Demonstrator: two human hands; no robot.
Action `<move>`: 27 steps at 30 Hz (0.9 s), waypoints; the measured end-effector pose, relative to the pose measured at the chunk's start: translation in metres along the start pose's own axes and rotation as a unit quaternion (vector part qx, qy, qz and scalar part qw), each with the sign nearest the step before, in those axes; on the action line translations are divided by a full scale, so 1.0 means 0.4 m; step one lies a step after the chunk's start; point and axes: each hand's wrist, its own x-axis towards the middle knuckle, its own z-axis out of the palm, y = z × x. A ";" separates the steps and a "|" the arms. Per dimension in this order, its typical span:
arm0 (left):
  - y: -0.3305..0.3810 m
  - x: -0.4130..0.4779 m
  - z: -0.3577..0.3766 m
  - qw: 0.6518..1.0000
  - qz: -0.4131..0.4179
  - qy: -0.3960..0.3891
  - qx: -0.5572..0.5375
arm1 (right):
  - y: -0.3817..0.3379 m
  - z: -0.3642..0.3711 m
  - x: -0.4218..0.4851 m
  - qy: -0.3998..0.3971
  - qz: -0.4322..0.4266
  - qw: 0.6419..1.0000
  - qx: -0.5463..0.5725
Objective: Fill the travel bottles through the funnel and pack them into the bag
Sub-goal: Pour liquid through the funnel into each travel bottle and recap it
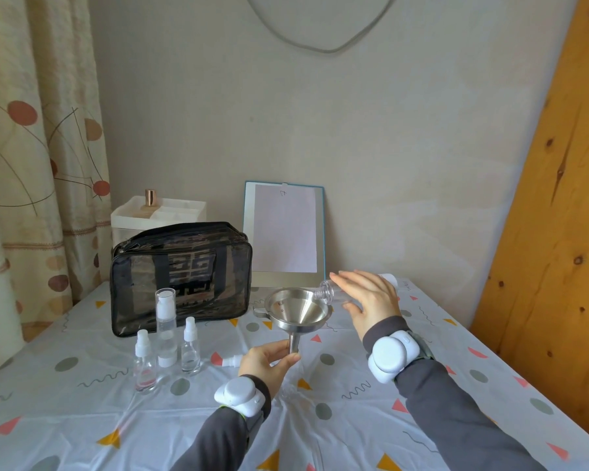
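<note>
A steel funnel [298,311] stands at the table's middle, its spout going down between the fingers of my left hand [267,362]. That hand grips something under the spout; the thing itself is hidden. My right hand [368,304] holds a clear plastic bottle [327,291] tipped on its side, its open neck at the funnel's right rim. Three capped clear travel bottles stand to the left: a small spray bottle [144,362], a tall pump bottle [166,329] and another small spray bottle [191,348]. Behind them stands the black see-through bag [181,277], zipped shut.
A loose white spray cap [230,361] lies just left of my left hand. A white organiser box [157,212] with a copper-capped bottle sits behind the bag. A clipboard [284,232] leans on the wall. A wooden board [555,198] stands at the right. The patterned tablecloth [354,419] covers the table.
</note>
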 end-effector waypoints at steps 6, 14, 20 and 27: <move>-0.002 0.002 -0.001 1.000 -0.014 0.002 0.000 | 0.001 -0.007 0.003 -0.023 0.006 1.000 -0.006; -0.004 0.003 0.000 1.000 -0.015 0.005 -0.002 | -0.003 -0.006 0.001 -0.008 -0.011 1.000 -0.020; 0.000 0.000 -0.001 1.000 -0.016 0.006 -0.011 | -0.007 -0.009 0.004 -0.014 -0.003 1.000 -0.019; 0.006 -0.005 -0.002 1.000 -0.012 0.005 -0.014 | -0.020 -0.016 0.001 0.000 -0.015 1.000 -0.025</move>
